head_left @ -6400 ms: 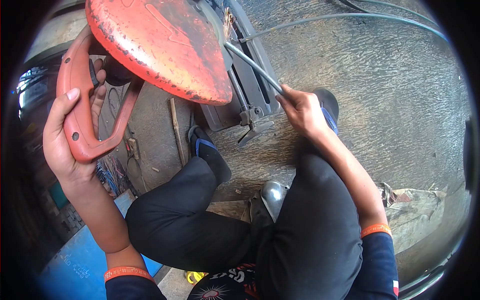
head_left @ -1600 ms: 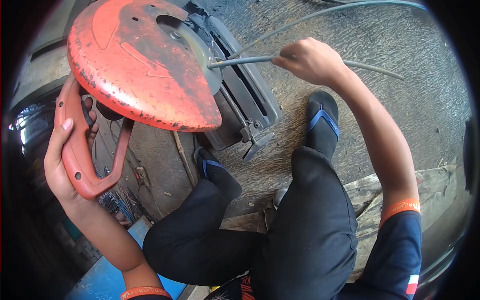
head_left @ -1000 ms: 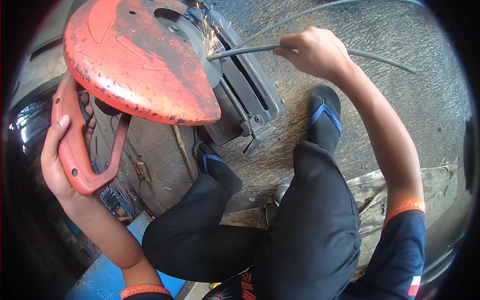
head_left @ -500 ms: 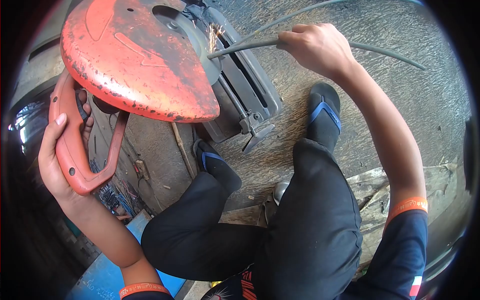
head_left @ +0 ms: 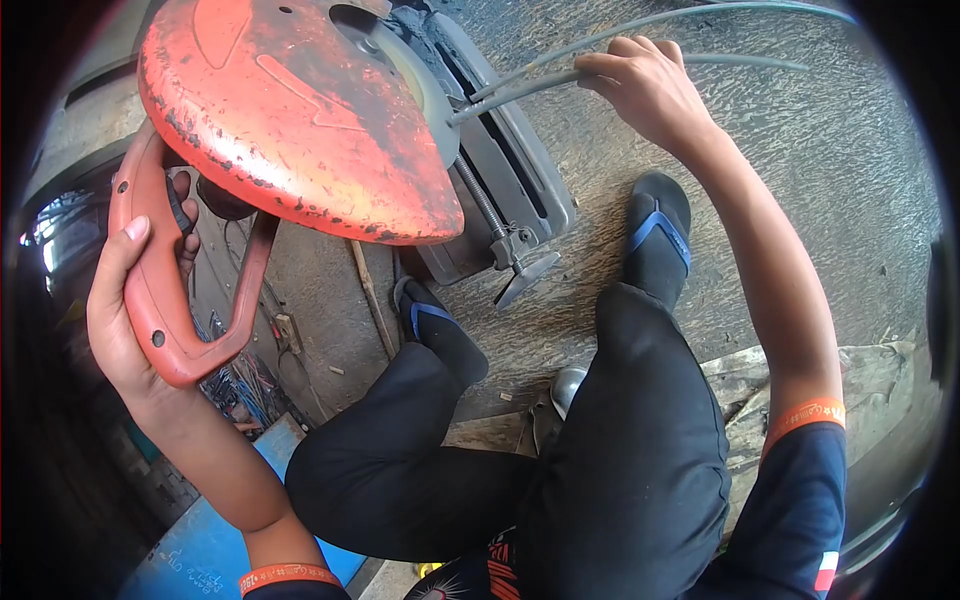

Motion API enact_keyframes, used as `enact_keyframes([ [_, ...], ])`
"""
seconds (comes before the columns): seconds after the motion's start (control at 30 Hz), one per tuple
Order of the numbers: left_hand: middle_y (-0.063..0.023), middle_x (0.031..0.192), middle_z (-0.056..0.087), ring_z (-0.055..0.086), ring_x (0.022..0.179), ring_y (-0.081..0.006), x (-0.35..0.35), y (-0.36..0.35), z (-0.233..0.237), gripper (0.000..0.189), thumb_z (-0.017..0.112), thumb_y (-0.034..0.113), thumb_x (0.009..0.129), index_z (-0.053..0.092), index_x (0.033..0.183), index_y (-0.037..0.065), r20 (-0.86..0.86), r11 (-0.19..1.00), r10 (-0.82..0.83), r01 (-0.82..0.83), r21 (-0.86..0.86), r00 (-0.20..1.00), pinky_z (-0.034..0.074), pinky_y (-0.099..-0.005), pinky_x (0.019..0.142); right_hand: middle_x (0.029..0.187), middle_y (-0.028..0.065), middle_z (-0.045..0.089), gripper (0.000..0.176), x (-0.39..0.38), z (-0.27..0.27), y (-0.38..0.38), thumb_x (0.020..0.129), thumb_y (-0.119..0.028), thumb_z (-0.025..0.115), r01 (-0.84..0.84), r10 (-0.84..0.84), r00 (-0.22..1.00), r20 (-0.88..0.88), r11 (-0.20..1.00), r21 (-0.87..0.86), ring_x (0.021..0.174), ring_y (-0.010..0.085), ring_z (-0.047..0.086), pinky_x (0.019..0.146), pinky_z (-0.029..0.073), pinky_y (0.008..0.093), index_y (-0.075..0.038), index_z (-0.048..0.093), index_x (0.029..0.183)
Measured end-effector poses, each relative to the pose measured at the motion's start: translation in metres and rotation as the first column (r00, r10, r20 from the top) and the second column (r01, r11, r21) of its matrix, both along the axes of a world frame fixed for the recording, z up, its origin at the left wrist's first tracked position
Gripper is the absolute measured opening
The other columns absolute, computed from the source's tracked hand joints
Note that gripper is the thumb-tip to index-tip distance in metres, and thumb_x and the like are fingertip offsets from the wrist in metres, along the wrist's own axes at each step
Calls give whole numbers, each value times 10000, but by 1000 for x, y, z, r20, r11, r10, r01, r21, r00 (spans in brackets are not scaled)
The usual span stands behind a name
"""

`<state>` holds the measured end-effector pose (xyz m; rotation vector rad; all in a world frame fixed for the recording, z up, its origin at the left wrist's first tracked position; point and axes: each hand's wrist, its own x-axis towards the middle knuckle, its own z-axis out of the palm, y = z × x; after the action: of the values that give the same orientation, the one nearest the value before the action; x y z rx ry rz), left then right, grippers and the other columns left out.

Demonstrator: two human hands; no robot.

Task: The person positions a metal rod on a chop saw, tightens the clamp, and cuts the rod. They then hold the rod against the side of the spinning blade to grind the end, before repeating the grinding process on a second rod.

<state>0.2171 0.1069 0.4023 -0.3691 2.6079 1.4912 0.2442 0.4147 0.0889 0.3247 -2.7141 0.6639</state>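
Note:
My left hand point(head_left: 122, 322) is wrapped round the red D-shaped handle point(head_left: 150, 285) of a chop saw, thumb on top and fingers by the trigger. The saw's scuffed red guard point(head_left: 300, 130) covers most of its cutting disc point(head_left: 437, 115). In my right hand point(head_left: 655, 98) is a thin grey rod point(head_left: 535, 86), its near end at the disc's edge and its other end sticking out past my wrist to the right. A second long rod point(head_left: 580, 43) runs just beyond it, curving off to the upper right. No sparks show at the disc.
Beneath the disc lies the saw's dark metal base point(head_left: 515, 165), with a threaded clamp screw point(head_left: 480, 195) and its crank handle point(head_left: 527, 278). My sandalled feet point(head_left: 655, 235) flank the base. A wooden stick point(head_left: 370, 295), tangled wires point(head_left: 250, 385) and a blue board point(head_left: 205, 545) lie at left.
Sparks at the disc have stopped. My right hand has moved slightly up and right, and the rod's free end has swung upward. My left hand keeps hold of the handle.

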Motion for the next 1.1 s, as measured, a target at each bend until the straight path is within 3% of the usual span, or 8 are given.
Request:
enact_keyframes([
  [0.13,-199,1174,556,584,964,-199,0,-2,0,592,606,200,842,403,1321,-82,4,1000,-25,25,-6,1000,465,-287,822,819,-13,580,176,-3,21,-5,881,-243,618,-27,24,999,28,993,115,875,165,533,804,336,350,-179,696,1025],
  [0.33,-195,1165,562,587,979,-201,-1,-4,2,564,589,173,850,406,1309,-100,31,998,-43,41,50,999,466,-290,834,785,-21,571,151,-15,26,-3,861,-218,639,-47,49,995,-82,999,27,845,150,533,797,327,346,-185,695,997],
  [0.4,-195,1145,574,595,974,-205,-1,-3,2,546,583,161,854,414,1297,-111,32,998,-31,29,49,999,471,-291,841,773,15,574,78,-17,37,0,813,-206,648,-90,89,996,-13,995,-48,843,200,543,781,324,360,-169,693,866],
  [1.03,-195,1165,574,597,974,-208,-1,-3,1,545,583,155,851,416,1309,-89,30,997,-13,11,72,999,474,-294,843,775,26,591,99,-16,38,6,808,-224,665,-164,165,986,15,985,-51,824,205,547,765,319,367,-149,701,862],
  [1.1,-182,1164,575,594,965,-204,-1,-3,0,544,577,164,855,416,1316,-77,25,997,-38,36,75,999,469,-292,833,763,-19,572,142,-15,29,6,850,-216,650,-177,179,982,-61,983,42,824,146,536,789,326,344,-176,705,974],
])
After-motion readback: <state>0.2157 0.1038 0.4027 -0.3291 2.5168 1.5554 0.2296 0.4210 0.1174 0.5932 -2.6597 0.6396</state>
